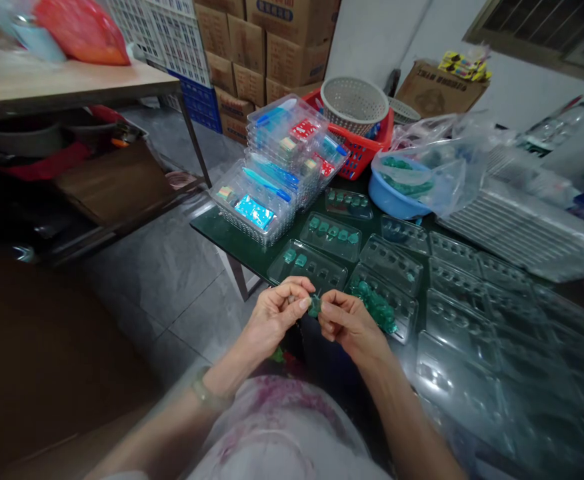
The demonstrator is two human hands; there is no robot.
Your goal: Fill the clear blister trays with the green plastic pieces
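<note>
Between my two hands is a small translucent green plastic piece point(315, 306); its exact kind is too small to make out. My left hand point(285, 303) pinches it from the left, thumb against fingers. From the right, my right hand point(345, 315) grips its other side with bent fingers. Just right of my hands, a heap of similar green pieces point(375, 307) lies on a clear plastic tray point(408, 319). Beyond my hands, another clear tray point(317, 267) has two green pieces in its left hollows. Behind it, a further tray point(331, 237) holds a row of several green pieces.
Stacked filled clear boxes point(272, 180) stand at the table's far left. Behind are a red basket point(355, 157), a grey colander point(355, 103) and a blue basin point(397, 200) with green pieces in a bag. Rows of clear trays point(459, 320) cover the right side.
</note>
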